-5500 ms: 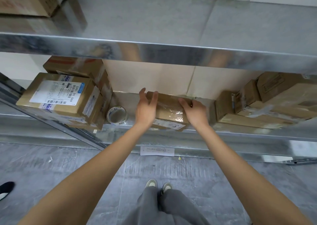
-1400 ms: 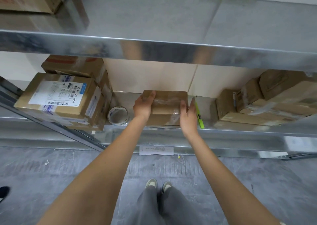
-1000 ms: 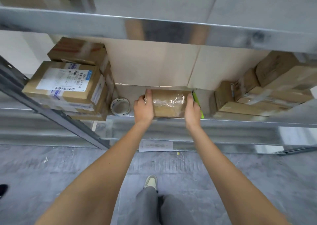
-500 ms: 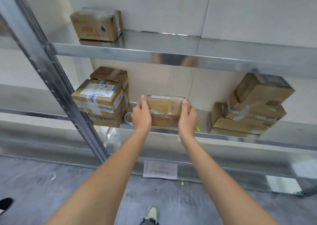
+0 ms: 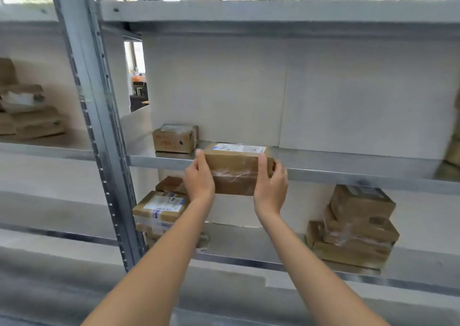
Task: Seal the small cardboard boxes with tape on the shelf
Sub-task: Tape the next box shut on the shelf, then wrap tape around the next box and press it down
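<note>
Grey metal racking fills the head view – upright post at left, white wall panels behind, windows high up. Both arms reach forward. Left hand and right hand are apart, each curled round one end of a small cardboard box, thumbs toward the camera. Box is held in the air at the front lip of the middle shelf, its base below the shelf edge, white label on top, clear tape creased across the near face.

Another taped box sits on that shelf to the left. Lower shelf carries a labelled stack at left and a taller stack at right. Further cartons lie in the next bay, blurred.

Judgement – the box looks sealed and is being set up on the middle shelf. Risks from here:
- bottom edge catching the shelf lip if the lift falls short, tipping the box back toward the person
- a grip on the ends alone slipping on slick tape
- sliding it in too far left and nudging its neighbour
- releasing with too little of the base on the shelf, so it drops onto the stacks below
</note>
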Motion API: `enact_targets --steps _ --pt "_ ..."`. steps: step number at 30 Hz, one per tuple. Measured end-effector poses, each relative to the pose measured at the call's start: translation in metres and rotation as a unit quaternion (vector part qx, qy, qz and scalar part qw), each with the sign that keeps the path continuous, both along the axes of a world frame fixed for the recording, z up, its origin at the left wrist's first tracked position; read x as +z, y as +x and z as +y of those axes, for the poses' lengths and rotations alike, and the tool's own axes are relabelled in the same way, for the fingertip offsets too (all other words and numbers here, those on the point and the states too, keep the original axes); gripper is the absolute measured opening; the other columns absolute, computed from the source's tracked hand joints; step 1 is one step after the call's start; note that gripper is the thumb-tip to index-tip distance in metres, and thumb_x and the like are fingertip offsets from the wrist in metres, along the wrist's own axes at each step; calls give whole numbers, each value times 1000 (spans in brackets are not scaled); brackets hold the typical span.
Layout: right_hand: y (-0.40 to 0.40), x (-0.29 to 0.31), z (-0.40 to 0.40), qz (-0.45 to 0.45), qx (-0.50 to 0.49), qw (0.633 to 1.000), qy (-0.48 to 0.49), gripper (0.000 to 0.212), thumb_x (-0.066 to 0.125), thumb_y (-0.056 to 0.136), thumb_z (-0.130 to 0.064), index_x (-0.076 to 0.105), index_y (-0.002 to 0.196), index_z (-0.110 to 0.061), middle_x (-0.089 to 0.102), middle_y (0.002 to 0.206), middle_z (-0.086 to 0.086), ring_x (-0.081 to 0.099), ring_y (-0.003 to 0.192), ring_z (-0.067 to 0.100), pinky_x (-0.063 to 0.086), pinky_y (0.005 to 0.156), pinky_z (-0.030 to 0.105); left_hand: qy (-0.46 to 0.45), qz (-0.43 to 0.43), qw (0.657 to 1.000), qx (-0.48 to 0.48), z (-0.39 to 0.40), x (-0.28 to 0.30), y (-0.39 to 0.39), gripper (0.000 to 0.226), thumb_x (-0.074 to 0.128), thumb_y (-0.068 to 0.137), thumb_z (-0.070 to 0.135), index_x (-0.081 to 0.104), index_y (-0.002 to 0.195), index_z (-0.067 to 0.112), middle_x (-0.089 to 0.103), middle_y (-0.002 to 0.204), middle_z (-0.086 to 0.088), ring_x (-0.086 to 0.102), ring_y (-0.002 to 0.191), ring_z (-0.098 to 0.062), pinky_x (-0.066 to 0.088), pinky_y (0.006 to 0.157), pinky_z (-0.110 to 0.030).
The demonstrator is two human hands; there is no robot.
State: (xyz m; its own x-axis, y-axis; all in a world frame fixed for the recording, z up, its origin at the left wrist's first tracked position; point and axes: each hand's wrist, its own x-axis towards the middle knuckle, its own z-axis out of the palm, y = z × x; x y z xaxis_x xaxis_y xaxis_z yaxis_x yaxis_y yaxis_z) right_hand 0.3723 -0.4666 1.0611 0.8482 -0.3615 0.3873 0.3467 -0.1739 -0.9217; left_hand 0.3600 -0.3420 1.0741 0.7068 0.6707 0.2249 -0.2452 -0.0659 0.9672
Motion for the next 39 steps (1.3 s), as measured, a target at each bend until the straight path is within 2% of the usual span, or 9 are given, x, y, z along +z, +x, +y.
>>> enact_targets --steps 3,6,12,15,22,28,31,34,39 --pt "25 22 9 1 43 998 38 46 46 96 -53 58 124 -18 54 116 -6 49 101 8 34 84 22 -30 -8 999 -35 15 25 21 40 34 101 49 57 75 29 60 85 8 58 91 -18 46 90 -37" --pt "58 32 20 20 57 995 78 45 46 96 -53 61 121 -19 62 117 -2 56 110 16 43 96 32 -47 -17 997 -57 36 41 47 40 37 102 43 62 77 25 64 84 6 60 88 -16 45 83 -32" --pt "116 38 48 64 101 984 132 38 44 99 -44 57 126 -21 55 111 -7 49 108 13 35 92 25 -81 -4 988 -135 82 43 104 35 36 101 27 68 95 14 71 96 -4 66 92 -20 51 73 -28" --pt "140 34 67 73 105 983 134 41 43 99 -45 55 130 -20 53 113 -8 48 110 13 34 94 25 -57 21 989 -135 101 38 127 36 42 99 41 70 99 18 71 101 -1 64 102 -21 49 92 -37" --pt "163 24 94 63 80 987 124 42 41 100 -42 54 131 -16 57 118 -3 50 107 13 34 91 24 125 -3 989 -78 107 24 146 41 48 101 32 55 135 10 60 130 -3 52 116 -13 38 96 -25" --pt "175 17 103 66 54 992 95 48 39 100 -45 51 133 -13 59 130 5 52 118 21 40 96 30 163 -55 985 18 107 5 156 31 55 98 21 61 127 12 63 124 -5 55 117 -20 45 105 -40" --pt "176 16 103 66 50 992 97 54 40 100 -46 44 141 -13 50 142 5 45 130 21 35 107 32 196 -78 976 50 108 -5 155 27 58 96 18 62 122 16 58 123 -3 51 115 -19 45 101 -37" --pt "160 10 102 -22 -16 992 127 48 47 99 -38 41 141 -14 46 141 0 44 129 14 36 107 28 187 -110 975 54 110 -12 143 20 60 95 17 58 115 18 51 113 1 51 100 -14 45 89 -27" --pt "125 -33 104 -230 -83 969 -27 29 45 94 -30 50 113 -9 44 101 -1 43 89 1 38 80 11 200 -145 968 33 124 -64 108 10 46 97 27 45 90 20 45 80 0 46 73 -19 42 65 -31"
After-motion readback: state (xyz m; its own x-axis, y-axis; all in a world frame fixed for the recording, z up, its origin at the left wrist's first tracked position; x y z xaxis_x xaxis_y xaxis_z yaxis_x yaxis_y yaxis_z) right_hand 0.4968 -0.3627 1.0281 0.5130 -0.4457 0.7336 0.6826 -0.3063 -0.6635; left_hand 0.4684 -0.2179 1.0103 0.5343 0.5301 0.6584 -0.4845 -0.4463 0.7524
